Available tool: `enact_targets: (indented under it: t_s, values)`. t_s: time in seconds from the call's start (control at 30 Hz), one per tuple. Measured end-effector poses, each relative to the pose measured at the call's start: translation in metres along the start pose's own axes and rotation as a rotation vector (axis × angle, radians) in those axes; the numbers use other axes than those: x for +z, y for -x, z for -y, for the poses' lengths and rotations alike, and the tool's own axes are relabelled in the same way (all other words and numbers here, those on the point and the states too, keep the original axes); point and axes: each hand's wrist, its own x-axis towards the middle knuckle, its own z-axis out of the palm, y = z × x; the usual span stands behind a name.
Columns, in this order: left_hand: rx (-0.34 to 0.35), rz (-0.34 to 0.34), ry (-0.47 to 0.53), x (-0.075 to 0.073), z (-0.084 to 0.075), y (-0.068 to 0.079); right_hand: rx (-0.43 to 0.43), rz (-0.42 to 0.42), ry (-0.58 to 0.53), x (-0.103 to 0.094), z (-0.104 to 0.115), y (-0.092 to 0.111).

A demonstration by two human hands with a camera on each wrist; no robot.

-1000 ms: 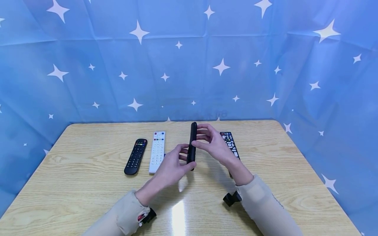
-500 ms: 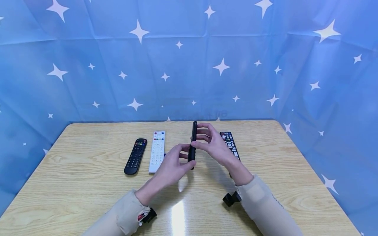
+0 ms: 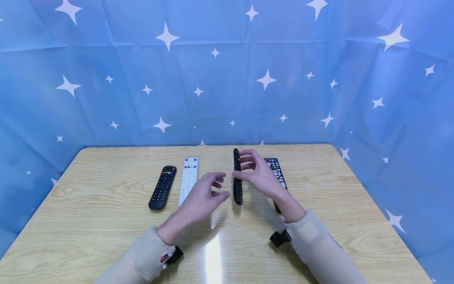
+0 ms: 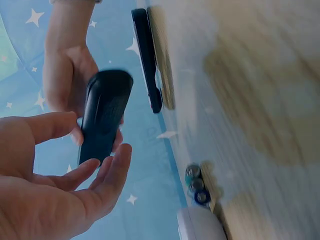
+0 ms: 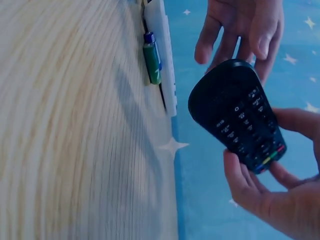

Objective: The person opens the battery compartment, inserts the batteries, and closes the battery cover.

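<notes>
My right hand (image 3: 260, 175) pinches a black remote control (image 3: 237, 177) on edge above the table, between thumb and fingers. Its keypad with coloured keys faces the right wrist camera, and the smooth back (image 4: 105, 110) shows in the left wrist view. My left hand (image 3: 202, 197) is just left of the remote, apart from it in the head view, with thumb and fingers spread and nothing in them. Several batteries (image 4: 196, 184) lie on the table beside the white remote control (image 3: 188, 175); in the head view my left hand hides them.
On the wooden table (image 3: 106, 236), another black remote control (image 3: 162, 187) lies left of the white one. A further black remote with pale keys (image 3: 276, 169) lies to the right, partly behind my right hand. A blue star-patterned curtain (image 3: 227, 98) hangs behind.
My left hand has let go of the black remote and drawn back slightly to the left. The remote has shifted a little to the right in my right hand and turned somewhat.
</notes>
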Motion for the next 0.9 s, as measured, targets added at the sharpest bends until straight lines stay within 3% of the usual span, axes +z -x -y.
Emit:
enact_targets:
  t_s: [0.23,0.57,0.9]
  values:
    - [0.02,0.033,-0.142,-0.012,0.007,0.005,0.067,-0.033,0.221,-0.004,-0.005,0.001]
    - [0.014,0.154,-0.234,-0.024,0.012,0.007,0.072,-0.028,0.556,-0.006,-0.011,-0.002]
    - [-0.018,0.145,-0.303,-0.029,0.018,0.008,0.108,0.01,0.75,-0.007,-0.015,-0.003]
